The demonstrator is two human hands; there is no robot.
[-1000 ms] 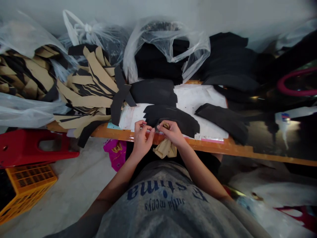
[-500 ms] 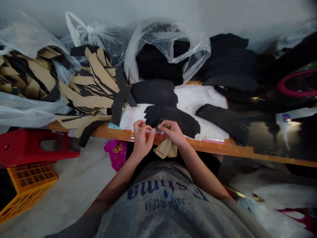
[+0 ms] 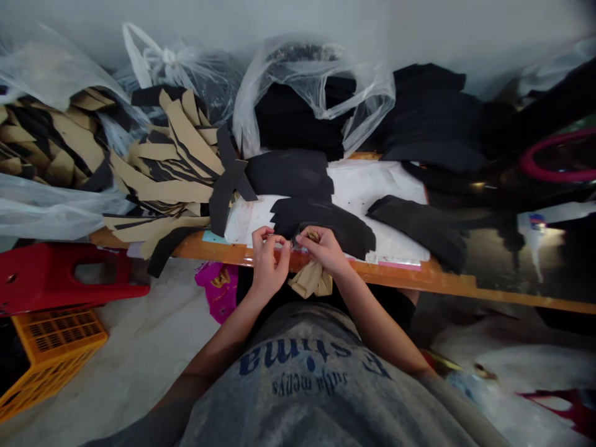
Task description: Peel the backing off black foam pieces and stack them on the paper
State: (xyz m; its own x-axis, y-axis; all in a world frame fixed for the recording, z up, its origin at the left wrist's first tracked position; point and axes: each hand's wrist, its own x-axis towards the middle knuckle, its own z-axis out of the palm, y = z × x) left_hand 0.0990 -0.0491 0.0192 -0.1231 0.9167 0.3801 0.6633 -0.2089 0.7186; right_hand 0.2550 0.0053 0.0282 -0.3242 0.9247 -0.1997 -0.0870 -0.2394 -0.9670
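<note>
My right hand (image 3: 325, 249) is closed on a bunch of tan strips (image 3: 311, 279), which hangs below it at the table's front edge. Facing it, my left hand (image 3: 270, 259) has its thumb and fingertips pressed together; whatever small thing lies between them is too small to make out. The fingertips of both hands almost meet. Just beyond them lies a fanned stack of black pieces (image 3: 326, 217) on white paper (image 3: 358, 186). A second black stack (image 3: 288, 174) sits behind it, and another (image 3: 419, 226) lies to the right.
Tan and black strips (image 3: 177, 161) are heaped at the left, beside plastic bags (image 3: 28, 205). A bag of black pieces (image 3: 298, 121) stands at the back. Below left are a red stool (image 3: 41, 273), a yellow crate (image 3: 60, 341) and a purple bag (image 3: 216, 292).
The view has shifted very slightly. Both hands stay in nearly the same place, with only a small movement at the fingertips.
</note>
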